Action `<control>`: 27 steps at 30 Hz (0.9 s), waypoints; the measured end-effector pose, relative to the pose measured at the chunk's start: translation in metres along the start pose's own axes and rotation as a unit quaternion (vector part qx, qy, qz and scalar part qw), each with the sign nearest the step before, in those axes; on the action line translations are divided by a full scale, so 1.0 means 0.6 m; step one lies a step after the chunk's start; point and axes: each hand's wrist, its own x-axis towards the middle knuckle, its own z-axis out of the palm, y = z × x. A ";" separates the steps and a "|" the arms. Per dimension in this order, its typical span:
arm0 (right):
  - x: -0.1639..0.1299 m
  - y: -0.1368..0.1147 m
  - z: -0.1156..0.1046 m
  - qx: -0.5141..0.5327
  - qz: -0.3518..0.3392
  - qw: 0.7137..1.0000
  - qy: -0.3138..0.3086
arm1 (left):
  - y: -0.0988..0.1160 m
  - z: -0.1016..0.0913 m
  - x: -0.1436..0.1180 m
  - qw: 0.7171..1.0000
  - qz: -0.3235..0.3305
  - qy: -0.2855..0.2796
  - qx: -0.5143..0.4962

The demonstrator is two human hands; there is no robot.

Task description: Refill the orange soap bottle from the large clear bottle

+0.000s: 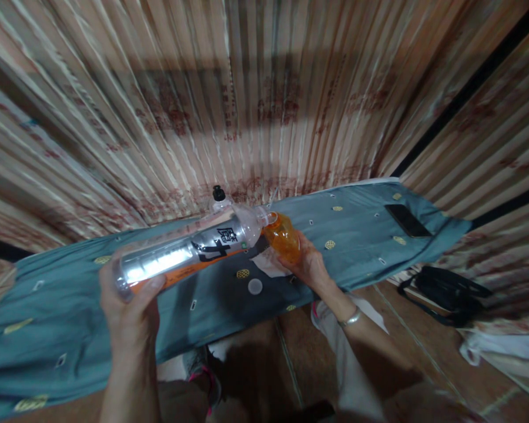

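Left hand (134, 305): nearest my camera, at eight o'clock, fingers and thumb wrapped round the base of the clear bottle.
Clear bottle (203, 252): held over the green cloth (321, 235), with a silver, orange and black label; I can't make out what is inside.
Orange container (284, 238): see-through, between four and five o'clock; I can't tell whether the colour is its wall or its contents.
Small bottle (219, 195): black-topped, at nine o'clock, partly hidden behind the clear bottle.
Clear bottle's long axis: sloping across my view, base toward eight o'clock, neck toward two.
Orange container's mouth: pointing about eleven o'clock, at the clear bottle's neck; I can't tell whether they touch.
Right hand (306, 258): closed round the orange container, which lies at ten o'clock from the palm.
Clear bottle from left hand: reaching out toward two o'clock.
Round white disc (255, 286): on the cloth, at six o'clock.
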 end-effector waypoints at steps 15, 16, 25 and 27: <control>0.002 -0.005 -0.008 0.026 -0.004 1.000 -0.016 | -0.002 -0.002 0.001 1.000 0.008 0.004 -0.001; 0.002 -0.004 -0.007 0.024 -0.005 1.000 -0.015 | -0.003 -0.002 0.000 1.000 0.011 0.002 0.000; 0.001 -0.001 -0.004 0.004 -0.004 1.000 -0.007 | -0.011 -0.003 0.002 0.997 0.055 -0.035 0.049; 0.001 -0.001 -0.003 -0.001 -0.002 1.000 -0.003 | -0.012 -0.003 0.003 0.997 0.053 -0.036 0.046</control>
